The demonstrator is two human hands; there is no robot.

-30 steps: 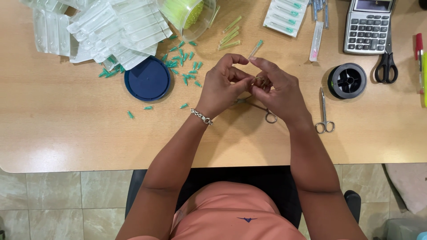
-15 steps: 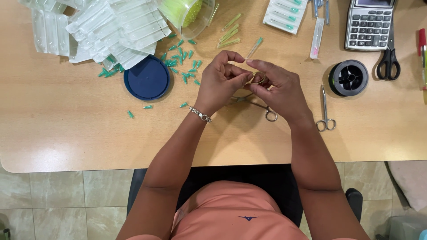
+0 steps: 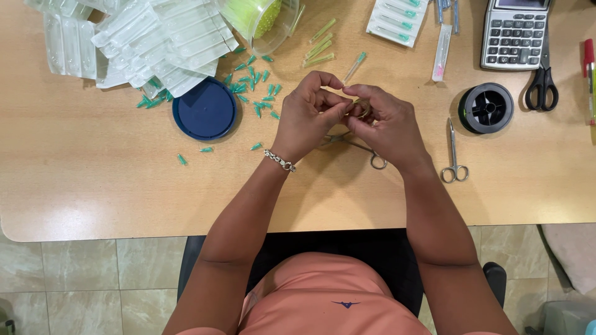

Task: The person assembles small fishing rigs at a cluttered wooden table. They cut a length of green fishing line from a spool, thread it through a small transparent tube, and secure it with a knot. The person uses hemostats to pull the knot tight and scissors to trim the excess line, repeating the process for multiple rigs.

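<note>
Both hands, left hand [image 3: 307,118] and right hand [image 3: 385,124], meet above the worktop [image 3: 93,186], each grip pinching a small ring [image 3: 362,109] between fingertips.

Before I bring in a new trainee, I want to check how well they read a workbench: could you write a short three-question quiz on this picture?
1. True or false: the blue round lid lies on the desk to the left of the left hand.
2. Which lies nearest the right hand? A) calculator B) small steel scissors C) black-handled scissors
3. Fill in: the black spool sits just below the ____.

Key: 1 true; 2 B; 3 calculator. Both hands meet over the desk, fingertips pinching something small that cannot be made out.
</note>
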